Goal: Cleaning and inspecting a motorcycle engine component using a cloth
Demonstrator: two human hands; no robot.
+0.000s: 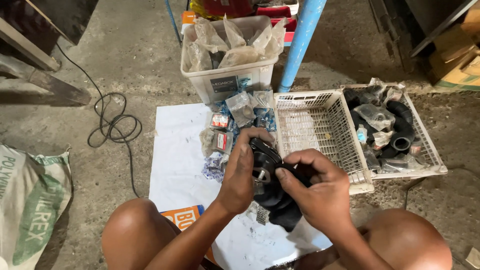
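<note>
2 hands gripping 1 part.
Left hand [240, 175] and right hand [317, 192] are both clenching the black round rubber-and-metal part [267, 172] above the white paper sheet [177, 155].

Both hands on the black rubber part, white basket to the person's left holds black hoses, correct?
Not quite: the white basket with the black hoses sits to the person's right, not left, as the head view shows. The rest stands: the left hand and right hand both hold the black rubber part.
</note>
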